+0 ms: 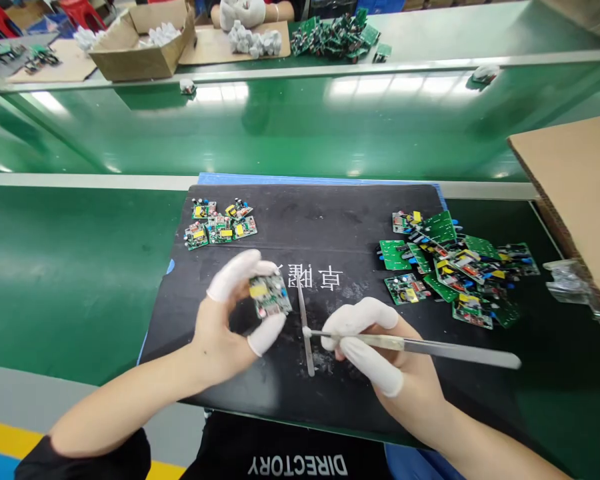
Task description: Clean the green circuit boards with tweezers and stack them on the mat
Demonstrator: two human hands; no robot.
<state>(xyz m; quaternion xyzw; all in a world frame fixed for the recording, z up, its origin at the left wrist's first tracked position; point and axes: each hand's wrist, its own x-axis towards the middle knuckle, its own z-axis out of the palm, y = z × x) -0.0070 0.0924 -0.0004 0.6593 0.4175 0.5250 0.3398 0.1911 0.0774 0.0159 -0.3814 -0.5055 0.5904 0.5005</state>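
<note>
Holding a small circuit board (270,295) upright between thumb and forefinger, the left hand (230,313) is closed on its edges over the black mat (330,220). The right hand (375,347) pinches a pair of tweezers (430,348), tip carrying what looks like a small white blob, though the view is too coarse to be sure. The tip sits just right of the board, not touching. A second metal strip (305,327) lies flat on the mat between the hands. A small group of boards (220,225) rests at the mat's far left; a loose pile of boards (455,267) at its right. To do this well: keep the board steady, grip by edges only, bring the tip in slowly.
</note>
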